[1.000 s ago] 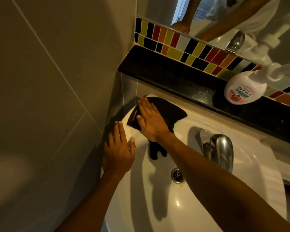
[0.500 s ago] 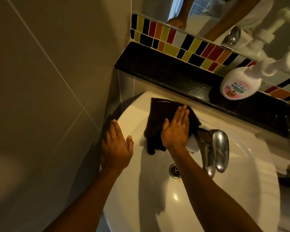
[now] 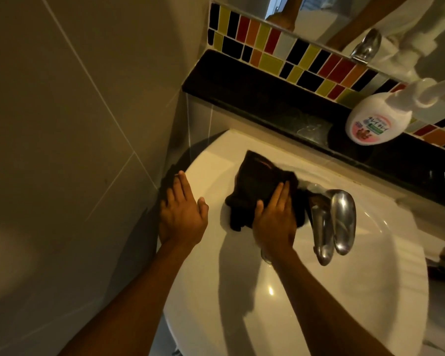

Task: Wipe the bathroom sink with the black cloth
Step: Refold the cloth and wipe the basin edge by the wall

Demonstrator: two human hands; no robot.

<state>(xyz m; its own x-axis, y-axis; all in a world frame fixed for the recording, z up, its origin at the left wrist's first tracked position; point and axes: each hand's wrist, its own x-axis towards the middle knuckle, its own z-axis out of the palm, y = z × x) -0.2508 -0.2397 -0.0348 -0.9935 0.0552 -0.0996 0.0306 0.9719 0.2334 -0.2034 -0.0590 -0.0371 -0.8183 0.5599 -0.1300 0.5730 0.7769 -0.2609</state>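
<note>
While pressed flat under the right hand (image 3: 272,222), black cloth (image 3: 257,183) on the sink (image 3: 344,291) back rim, just left of the tap (image 3: 332,222), stretching far-left from the palm. Left hand (image 3: 183,217) open, empty, braced on the left rim.

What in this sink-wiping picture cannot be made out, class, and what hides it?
Head view only:
- Drain: nearly all hidden behind the right hand.
- Sink surface beneath the black cloth: covered, so its cleanliness is unknown.
- Soap bottle label: too small to read.
- Faucet base: hidden by cloth and shadow.
- Sink's near rim: cut off by the bottom edge.
</note>
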